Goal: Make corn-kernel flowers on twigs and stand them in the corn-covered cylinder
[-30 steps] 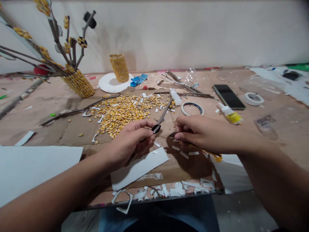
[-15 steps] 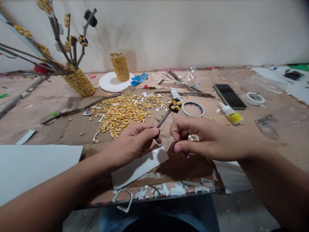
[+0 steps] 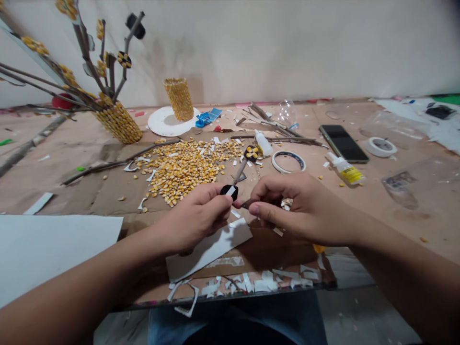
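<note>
My left hand [image 3: 201, 211] pinches a small black disc [image 3: 226, 193] with a white strip on its face. Just behind the disc rises a grey-brown twig [image 3: 241, 171], topped by a black piece with a flower of yellow corn kernels [image 3: 252, 153]. My right hand [image 3: 287, 203] is closed, thumb against fingers, on a dark twig end [image 3: 247, 203] that points toward the disc. Whether both twig parts belong to one branch is hidden. Below my hands lies a white card strip [image 3: 212, 254], and a heap of corn kernels [image 3: 179, 167] spreads beyond my left hand.
A corn-covered vase [image 3: 118, 122] with decorated branches stands at left. Behind the heap, a corn-covered cup [image 3: 178, 99] sits on a white plate [image 3: 158, 125]. Glue bottles [image 3: 347, 170], a tape roll [image 3: 288, 162] and a phone [image 3: 343, 143] lie rightward. Paper scraps [image 3: 264, 281] litter the front edge.
My left hand has turned the black disc so its face with the white strip shows. The flower-topped twig has shifted slightly left and down, and my right fingers have moved closer to the disc.
</note>
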{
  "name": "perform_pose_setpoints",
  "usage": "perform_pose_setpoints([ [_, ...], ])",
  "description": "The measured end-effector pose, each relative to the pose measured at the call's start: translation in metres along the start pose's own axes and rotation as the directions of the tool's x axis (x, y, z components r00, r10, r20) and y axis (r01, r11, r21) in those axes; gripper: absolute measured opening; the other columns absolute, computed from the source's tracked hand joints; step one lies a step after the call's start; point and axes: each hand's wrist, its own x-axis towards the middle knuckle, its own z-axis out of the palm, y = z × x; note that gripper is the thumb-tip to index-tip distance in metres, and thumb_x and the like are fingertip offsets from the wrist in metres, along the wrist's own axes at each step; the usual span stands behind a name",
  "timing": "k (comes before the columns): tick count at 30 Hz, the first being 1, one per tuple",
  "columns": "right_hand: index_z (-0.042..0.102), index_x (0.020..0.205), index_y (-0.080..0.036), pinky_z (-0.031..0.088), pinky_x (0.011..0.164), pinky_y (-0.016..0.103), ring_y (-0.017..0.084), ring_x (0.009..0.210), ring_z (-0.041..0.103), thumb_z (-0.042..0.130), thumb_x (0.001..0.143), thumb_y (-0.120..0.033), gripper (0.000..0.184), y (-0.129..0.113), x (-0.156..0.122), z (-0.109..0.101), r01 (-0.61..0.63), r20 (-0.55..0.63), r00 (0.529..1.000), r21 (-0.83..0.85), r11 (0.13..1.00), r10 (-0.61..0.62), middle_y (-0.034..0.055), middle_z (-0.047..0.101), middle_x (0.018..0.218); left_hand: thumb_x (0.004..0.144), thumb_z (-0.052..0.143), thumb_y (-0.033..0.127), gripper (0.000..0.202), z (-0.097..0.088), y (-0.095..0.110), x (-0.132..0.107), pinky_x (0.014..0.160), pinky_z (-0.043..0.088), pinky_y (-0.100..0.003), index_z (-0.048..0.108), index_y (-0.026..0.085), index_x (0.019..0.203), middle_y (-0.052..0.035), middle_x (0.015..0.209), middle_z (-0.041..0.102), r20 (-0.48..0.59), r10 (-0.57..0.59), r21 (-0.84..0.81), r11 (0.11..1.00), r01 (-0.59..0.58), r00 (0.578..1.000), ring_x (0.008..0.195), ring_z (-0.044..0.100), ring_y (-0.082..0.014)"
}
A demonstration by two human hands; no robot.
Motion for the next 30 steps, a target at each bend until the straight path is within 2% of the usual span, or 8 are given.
perform_pose_setpoints([
  [3,0.07,0.084,-0.019,0.045,0.058,0.021,0.007,0.053,0.057,0.064,0.096,-0.02,0.014,0.003,-0.001,0.007,0.046,-0.139,0.988,-0.117,0.992,-0.062,-0.0047,0.067,0.064,0.09,0.052,0.03,0.013,0.0,0.001,-0.003,0.04,0.023,-0.016,0.056,0.019,0.085,0.0086,0.057,0.038,0.012,-0.039,-0.005,0.999,0.039,0.999,0.045,0.027,-0.0064],
  [6,0.071,0.081,-0.019,0.042,0.056,0.022,0.007,0.052,0.056,0.062,0.097,-0.016,0.018,0.005,-0.001,0.013,0.059,-0.207,0.973,-0.211,0.976,-0.103,-0.0047,0.067,0.063,0.088,0.054,0.03,0.012,0.001,0.002,-0.005,0.04,0.024,-0.017,0.059,0.019,0.088,0.0077,0.06,0.042,0.016,-0.062,0.03,0.998,0.062,0.998,0.047,0.03,-0.0068],
  [11,0.074,0.084,-0.02,0.043,0.056,0.021,0.007,0.055,0.058,0.062,0.095,-0.013,0.017,0.005,-0.003,0.017,0.076,-0.201,0.971,-0.268,0.96,-0.133,-0.0046,0.073,0.07,0.093,0.053,0.034,0.021,0.002,0.002,-0.006,0.045,0.029,-0.019,0.06,0.018,0.082,0.0054,0.065,0.047,0.036,0.031,0.157,0.987,-0.037,0.999,0.053,0.036,-0.008],
  [16,0.074,0.083,-0.02,0.044,0.057,0.022,0.008,0.056,0.06,0.062,0.094,-0.014,0.018,0.006,-0.005,0.018,0.07,-0.206,0.969,-0.295,0.953,-0.135,-0.0043,0.074,0.07,0.1,0.051,0.036,0.027,0.001,-0.001,-0.004,0.062,0.041,-0.022,0.064,0.018,0.084,0.0029,0.077,0.058,0.051,0.121,0.26,0.957,-0.13,0.991,0.07,0.049,-0.0113],
  [19,0.073,0.081,-0.021,0.044,0.058,0.022,0.008,0.057,0.062,0.061,0.094,-0.013,0.019,0.006,-0.005,0.019,0.066,-0.215,0.967,-0.303,0.951,-0.136,-0.0039,0.075,0.072,0.101,0.051,0.037,0.028,0.0,-0.001,-0.004,0.069,0.043,-0.023,0.067,0.018,0.087,0.0031,0.08,0.062,0.054,0.161,0.315,0.934,-0.17,0.985,0.075,0.052,-0.0124],
  [24,0.074,0.081,-0.021,0.045,0.058,0.022,0.009,0.059,0.065,0.061,0.094,-0.015,0.019,0.005,-0.004,0.017,0.06,-0.207,0.971,-0.287,0.956,-0.123,-0.0036,0.076,0.073,0.103,0.051,0.037,0.028,0.0,0.0,-0.004,0.07,0.043,-0.023,0.068,0.019,0.089,0.0043,0.081,0.063,0.058,0.176,0.323,0.928,-0.185,0.983,0.075,0.053,-0.0124],
  [30,0.076,0.085,-0.021,0.044,0.056,0.021,0.008,0.055,0.061,0.062,0.093,-0.017,0.017,0.004,-0.004,0.017,0.065,-0.2,0.972,-0.284,0.957,-0.125,-0.0042,0.074,0.068,0.103,0.05,0.037,0.03,0.001,-0.001,-0.005,0.07,0.042,-0.024,0.066,0.018,0.087,0.0036,0.079,0.06,0.065,0.154,0.32,0.933,-0.167,0.986,0.074,0.052,-0.0129],
])
